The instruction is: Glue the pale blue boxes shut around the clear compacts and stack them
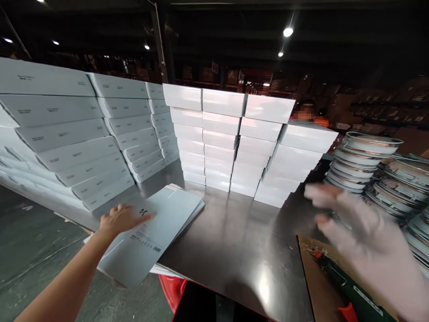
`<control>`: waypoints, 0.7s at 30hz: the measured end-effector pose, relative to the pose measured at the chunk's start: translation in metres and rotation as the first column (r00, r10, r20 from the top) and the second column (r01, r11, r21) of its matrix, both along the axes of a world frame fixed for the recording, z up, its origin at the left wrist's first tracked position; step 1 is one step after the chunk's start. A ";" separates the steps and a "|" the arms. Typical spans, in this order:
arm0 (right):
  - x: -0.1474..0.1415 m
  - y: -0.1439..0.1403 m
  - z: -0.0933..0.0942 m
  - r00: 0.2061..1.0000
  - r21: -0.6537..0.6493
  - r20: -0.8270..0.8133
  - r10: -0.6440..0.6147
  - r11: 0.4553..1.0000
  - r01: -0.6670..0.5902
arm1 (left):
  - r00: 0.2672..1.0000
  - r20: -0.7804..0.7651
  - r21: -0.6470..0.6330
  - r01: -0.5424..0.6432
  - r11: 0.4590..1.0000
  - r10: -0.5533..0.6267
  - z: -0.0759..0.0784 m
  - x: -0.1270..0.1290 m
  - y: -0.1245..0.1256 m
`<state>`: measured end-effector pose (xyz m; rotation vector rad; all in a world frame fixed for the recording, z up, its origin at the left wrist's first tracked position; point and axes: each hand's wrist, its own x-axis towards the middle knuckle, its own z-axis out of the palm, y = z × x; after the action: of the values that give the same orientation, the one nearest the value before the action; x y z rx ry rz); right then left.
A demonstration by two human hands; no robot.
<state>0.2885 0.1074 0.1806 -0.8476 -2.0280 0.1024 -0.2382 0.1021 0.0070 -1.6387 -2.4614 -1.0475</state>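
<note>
My bare left hand (119,220) lies on the left edge of a small pile of flattened white boxes (174,201), its thumb stretched across the top one. The top flat carries a dark logo, small print and a barcode, and its near end juts past the table edge. Over the right side of the table, my right hand (362,237) is raised in a pale glove and blurred by motion. Its thumb and fingers are apart, with nothing seen between them. Below that hand, a green power tool (355,286) with orange parts rests on a brown cardboard sheet (306,259).
White boxes stand stacked along the left (77,156) and the back (219,138) of the metal table (228,237). Piles of round metal-rimmed pieces (358,161) rise at the right. Something red (172,290) hangs below the near edge. Another person (306,112) is behind the boxes.
</note>
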 end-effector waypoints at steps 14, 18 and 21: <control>-0.046 -0.076 -0.097 0.911 0.466 0.210 -0.355 0.855 0.227 | 0.885 -0.379 0.231 0.373 0.899 -0.270 0.061 0.123 -0.080; -0.043 -0.084 -0.116 0.997 -0.256 0.081 -0.010 0.966 0.031 | 0.835 -0.271 0.333 0.547 0.768 -0.478 0.038 0.171 -0.099; -0.028 -0.086 -0.110 0.958 -0.689 -0.088 0.271 0.678 -0.255 | 0.828 -0.188 0.274 0.561 0.782 -0.528 0.016 0.187 -0.101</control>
<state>0.2603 0.0214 0.0710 -0.9870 -2.1293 1.0959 -0.0515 0.0008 0.0231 -2.2680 -1.6494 -1.2797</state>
